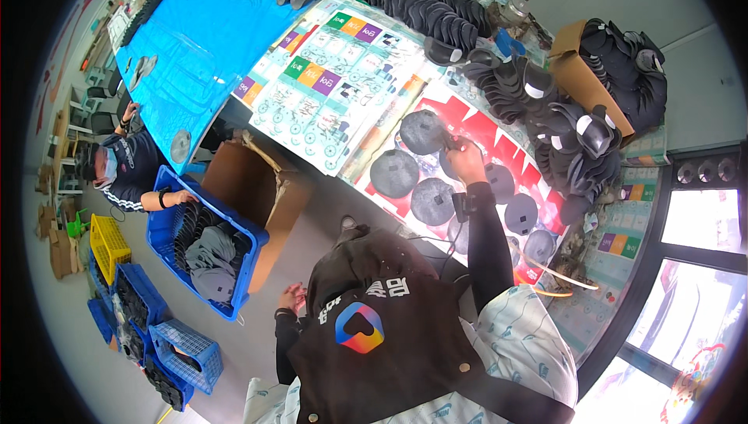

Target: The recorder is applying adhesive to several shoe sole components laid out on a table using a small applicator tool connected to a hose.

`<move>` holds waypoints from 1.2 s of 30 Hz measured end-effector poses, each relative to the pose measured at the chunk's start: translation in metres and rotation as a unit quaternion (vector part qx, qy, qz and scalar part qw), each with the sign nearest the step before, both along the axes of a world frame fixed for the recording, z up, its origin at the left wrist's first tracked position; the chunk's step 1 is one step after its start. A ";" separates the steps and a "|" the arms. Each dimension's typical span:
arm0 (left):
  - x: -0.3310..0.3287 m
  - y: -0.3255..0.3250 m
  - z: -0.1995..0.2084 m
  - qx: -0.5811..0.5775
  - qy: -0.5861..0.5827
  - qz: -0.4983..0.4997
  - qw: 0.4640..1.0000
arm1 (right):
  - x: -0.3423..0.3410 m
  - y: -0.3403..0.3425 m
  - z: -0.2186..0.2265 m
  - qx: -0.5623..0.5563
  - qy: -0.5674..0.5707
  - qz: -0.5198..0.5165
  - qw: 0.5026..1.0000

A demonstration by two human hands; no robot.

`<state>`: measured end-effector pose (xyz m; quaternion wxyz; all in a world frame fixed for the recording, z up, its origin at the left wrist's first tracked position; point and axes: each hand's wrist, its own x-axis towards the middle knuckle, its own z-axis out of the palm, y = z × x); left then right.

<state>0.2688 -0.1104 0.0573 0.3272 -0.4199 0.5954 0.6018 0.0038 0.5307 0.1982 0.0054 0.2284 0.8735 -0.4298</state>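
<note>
My right hand (466,160) reaches over a red-and-white sheet (487,116), its fingers closed on a small dark tool (448,142) whose kind I cannot make out. Below the hand lies a partly covered round grey piece. Several like it are spread on the sheet, such as a grey disc (421,131) left of the hand, another grey disc (394,173) nearer me, and a disc with a small black square (521,213) to the right. Away from the table, beside my apron (366,299), hangs my left hand (292,298), holding nothing, its fingers loosely apart.
Rows of dark curved pieces (421,7) line the table's far edge, beside a filled cardboard box (592,73). Orange and white hoses (553,293) run off the right side. At left, a masked co-worker (128,163) grips a blue crate (160,229) near a blue-covered table (195,50).
</note>
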 end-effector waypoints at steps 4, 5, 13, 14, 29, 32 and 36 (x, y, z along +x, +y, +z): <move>0.001 0.004 0.008 0.008 -0.030 0.011 0.999 | -0.001 -0.001 0.001 -0.051 -0.018 -0.020 0.998; 0.002 0.005 0.011 -0.014 -0.047 -0.012 0.999 | 0.000 -0.001 0.002 -0.051 -0.019 -0.022 0.998; 0.002 0.005 0.016 -0.007 -0.059 -0.003 0.998 | 0.013 0.010 0.016 0.047 -0.077 0.000 0.996; 0.001 0.004 0.014 -0.013 -0.072 -0.005 0.997 | 0.014 0.011 0.017 0.047 -0.036 -0.036 0.998; -0.015 -0.002 -0.004 0.001 -0.028 0.007 1.000 | 0.063 0.033 0.030 -0.091 -0.067 -0.140 0.984; -0.008 -0.006 -0.011 -0.006 0.071 -0.088 0.994 | 0.080 0.056 0.012 0.017 -0.020 -0.220 0.975; -0.006 -0.011 -0.022 -0.041 0.153 -0.182 0.970 | 0.090 0.076 -0.008 0.169 0.007 0.052 0.984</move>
